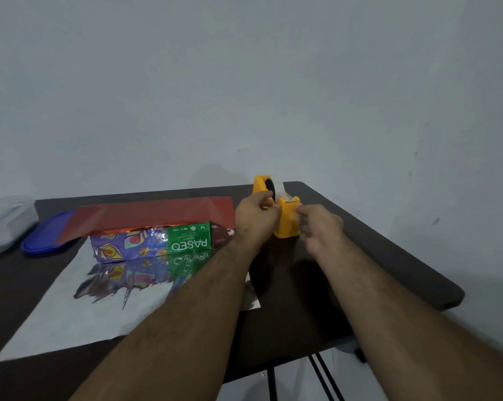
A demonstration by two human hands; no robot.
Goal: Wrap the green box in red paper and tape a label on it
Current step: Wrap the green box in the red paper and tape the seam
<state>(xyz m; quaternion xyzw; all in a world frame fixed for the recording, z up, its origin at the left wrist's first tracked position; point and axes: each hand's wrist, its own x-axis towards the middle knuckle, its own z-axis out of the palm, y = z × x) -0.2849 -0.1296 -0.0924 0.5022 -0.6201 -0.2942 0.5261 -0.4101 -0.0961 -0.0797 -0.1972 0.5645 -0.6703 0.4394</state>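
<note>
While the green box [190, 240] sits half under the red paper [154, 217], both hands are on the yellow tape dispenser [286, 221], left hand [254, 217] pinching its side and right hand [321, 227] touching it with loose fingers.

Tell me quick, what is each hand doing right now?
Left hand: grips the yellow tape dispenser.
Right hand: fingers at the dispenser's front; whether it pinches tape cannot be told.
</note>
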